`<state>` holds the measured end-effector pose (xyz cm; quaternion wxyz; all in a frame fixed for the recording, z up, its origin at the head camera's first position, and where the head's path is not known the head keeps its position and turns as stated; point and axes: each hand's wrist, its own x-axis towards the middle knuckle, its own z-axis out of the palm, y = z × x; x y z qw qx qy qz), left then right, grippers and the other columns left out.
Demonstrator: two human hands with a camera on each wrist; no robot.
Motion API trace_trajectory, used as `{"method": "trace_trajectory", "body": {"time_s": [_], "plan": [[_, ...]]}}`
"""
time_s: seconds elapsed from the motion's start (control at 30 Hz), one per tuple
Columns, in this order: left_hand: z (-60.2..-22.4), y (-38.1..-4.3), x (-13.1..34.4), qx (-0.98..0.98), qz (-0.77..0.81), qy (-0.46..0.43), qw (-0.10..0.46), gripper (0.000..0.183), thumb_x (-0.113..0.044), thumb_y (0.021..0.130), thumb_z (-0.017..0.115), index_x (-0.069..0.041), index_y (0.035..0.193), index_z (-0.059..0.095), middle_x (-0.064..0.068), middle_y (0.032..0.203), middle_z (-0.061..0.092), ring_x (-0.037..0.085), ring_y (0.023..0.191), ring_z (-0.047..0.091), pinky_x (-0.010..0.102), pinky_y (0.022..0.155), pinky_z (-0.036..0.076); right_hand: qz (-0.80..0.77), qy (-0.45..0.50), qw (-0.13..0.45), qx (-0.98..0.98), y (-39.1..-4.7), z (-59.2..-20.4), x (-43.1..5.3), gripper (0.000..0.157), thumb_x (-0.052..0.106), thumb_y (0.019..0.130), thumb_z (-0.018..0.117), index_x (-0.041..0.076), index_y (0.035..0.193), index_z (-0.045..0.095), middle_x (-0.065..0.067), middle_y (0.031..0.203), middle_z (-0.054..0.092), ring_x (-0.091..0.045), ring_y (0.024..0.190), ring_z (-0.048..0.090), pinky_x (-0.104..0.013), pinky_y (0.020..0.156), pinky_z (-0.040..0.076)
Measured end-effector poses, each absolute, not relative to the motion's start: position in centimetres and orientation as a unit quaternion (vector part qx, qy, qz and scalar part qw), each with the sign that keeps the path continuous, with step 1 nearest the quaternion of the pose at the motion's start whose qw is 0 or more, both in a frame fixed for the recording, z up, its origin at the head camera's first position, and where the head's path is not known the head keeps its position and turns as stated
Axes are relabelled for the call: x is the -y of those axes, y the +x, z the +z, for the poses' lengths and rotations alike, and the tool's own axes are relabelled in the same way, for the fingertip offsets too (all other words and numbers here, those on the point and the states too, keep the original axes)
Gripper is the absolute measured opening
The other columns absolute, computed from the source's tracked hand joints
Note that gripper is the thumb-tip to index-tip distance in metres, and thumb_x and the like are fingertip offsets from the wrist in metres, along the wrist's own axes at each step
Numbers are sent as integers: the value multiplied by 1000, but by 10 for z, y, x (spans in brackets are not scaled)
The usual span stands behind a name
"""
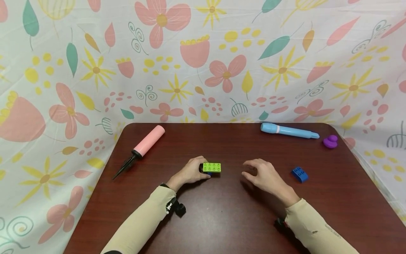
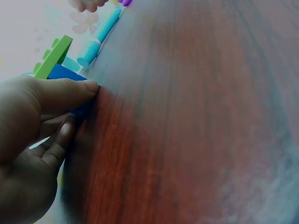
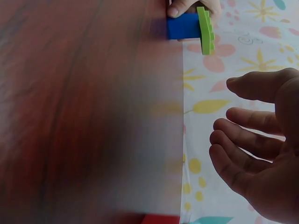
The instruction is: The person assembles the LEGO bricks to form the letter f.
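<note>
Head view: brick stack point(image 1: 211, 167) in left hand point(image 1: 191, 170), right hand point(image 1: 265, 176) apart.

The left hand point(image 2: 21, 121) pinches a blue block point(image 2: 63, 72) topped by a green studded brick point(image 2: 53, 57). Beyond the block lies a light-blue tube point(image 2: 99, 39); farther from that block, a purple thing point(image 2: 125, 2) and the right hand point(image 2: 88, 4), both partly visible.

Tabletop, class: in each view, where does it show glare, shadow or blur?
Head view: soft glare low on the tabletop, shadow beneath the right hand; left wrist view: whitish haze at lower right; right wrist view: blurred around the middle.
</note>
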<state>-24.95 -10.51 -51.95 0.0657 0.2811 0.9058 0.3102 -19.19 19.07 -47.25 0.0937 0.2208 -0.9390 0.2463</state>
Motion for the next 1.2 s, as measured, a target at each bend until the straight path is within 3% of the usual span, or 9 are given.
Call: {"method": "trace_trajectory", "body": {"time_s": [0.23, 0.6, 1.2], "plan": [[-520, -250, 104, -906, 312, 279, 68, 42, -26, 78, 83, -8, 113, 66, 1, 107, 62, 20, 100, 61, 34, 89, 51, 240, 205, 87, 945, -185, -474, -206, 35, 26, 84, 77, 7, 112, 70, -8, 106, 70, -22, 89, 65, -40, 71, 54], [-521, -250, 105, -907, 309, 280, 64, 45, -27, 79, 82, -8, 116, 65, 2, 109, 62, 22, 103, 61, 37, 90, 50, 224, 156, 65, 960, -172, -478, -231, 39, 27, 84, 76, 5, 115, 68, -16, 114, 68, -33, 100, 64, -51, 79, 53], [-521, -250, 104, -906, 311, 281, 60, 44, -26, 78, 83, -7, 114, 66, 2, 107, 62, 21, 101, 61, 35, 90, 50, 201, 118, 83, 969, -158, -481, -255, 43, 28, 80, 80, 0, 110, 68, -22, 108, 68, -40, 99, 62, -55, 80, 51]]}}
